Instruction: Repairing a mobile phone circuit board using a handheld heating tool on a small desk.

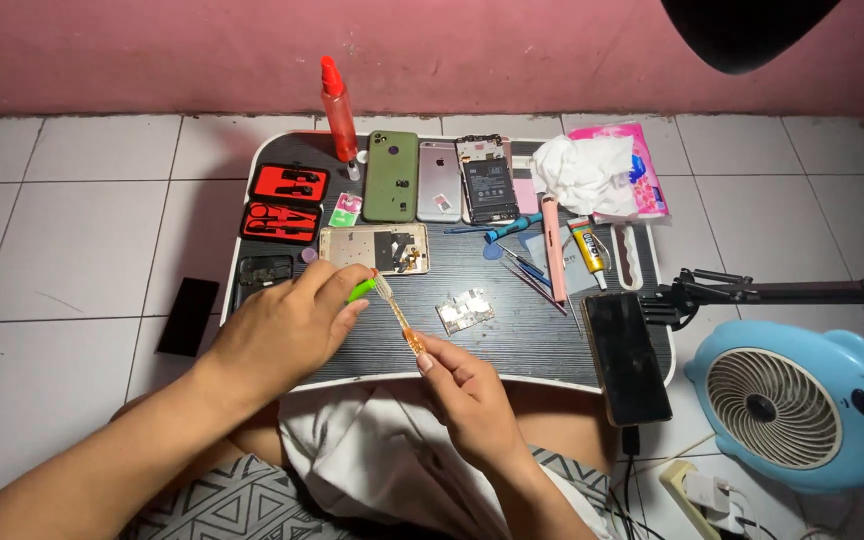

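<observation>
My left hand [287,325] is closed around a small green object [361,290] over the front left of the dark lap table [532,345]. My right hand [467,395] pinches the orange handle of a toothbrush [397,315], whose bristle end touches the green object. A small circuit board [465,310] lies just right of the brush. An opened gold phone frame [374,249] rests behind my left hand.
At the back stand a red bottle [338,108], a green phone [392,175], a silver phone [439,180] and an opened phone [488,180]. Red tool cases [287,202] lie left, tissues [592,170] and glue [588,246] right. A black phone [627,357] and blue fan [792,405] sit right.
</observation>
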